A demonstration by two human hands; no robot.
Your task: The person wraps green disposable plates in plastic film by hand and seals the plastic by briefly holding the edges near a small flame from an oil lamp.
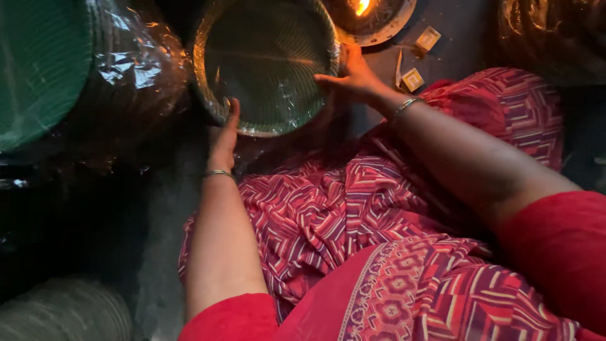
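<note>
Head view, looking down at lap and floor. A stack of round green ribbed plates (pixel 268 63), wrapped in clear plastic film, sits at about 12 o'clock from the lap, upper centre of the frame, edge-on rim catching light. The left hand (pixel 224 136) lies flat and open against the stack's rim at roughly its 7 o'clock, fingers extended upward along the edge; it presses rather than clenches, with no curl of the fingers visible. The right hand (pixel 353 79) is on the rim at about 3 o'clock, thumb laid over the top face and fingers behind the edge, so it is grasping the stack at that side. Each wrist carries a thin metal bangle (pixel 218 173). At 1 o'clock from the stack, just beside it, a small flame (pixel 362 7) burns in a shallow round metal dish (pixel 394 28); the right hand lies near that dish. Two small pale rectangular boxes (pixel 421 58) lie on the dark floor at 3 o'clock from the stack, near the right wrist. At 9 o'clock, a larger green stack (pixel 38 69) under crinkled clear plastic wrap (pixel 136 63) fills the upper left corner, close to the held stack; whether they touch cannot be told. A further pale stack of ribbed discs (pixel 63 309) shows dimly at lower left. Red and purple patterned cloth (pixel 353 227) covers the lap at 6 o'clock.
</note>
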